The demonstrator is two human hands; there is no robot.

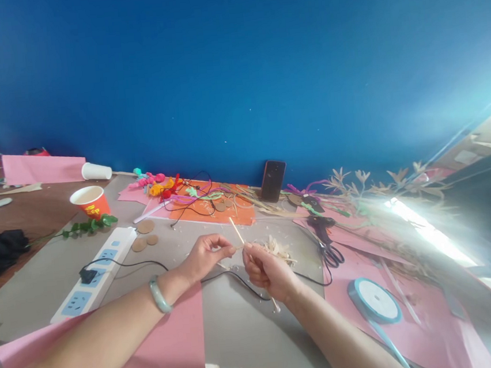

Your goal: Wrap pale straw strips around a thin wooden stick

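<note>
A thin pale stick rises at a tilt from my right hand, whose fingers are curled and pinched round its lower part. Just left of it, my left hand pinches a fine, light strand that runs to the fingertips of my right hand. The two hands are close together above the grey table. Behind my right hand lies a small pile of pale shavings or curled strips. A jade-coloured bangle circles my left wrist.
A white power strip with a black cable and a red paper cup are at left. A phone leans on the blue wall. Scissors, a glue gun and a ribbon roll lie right, on pink paper.
</note>
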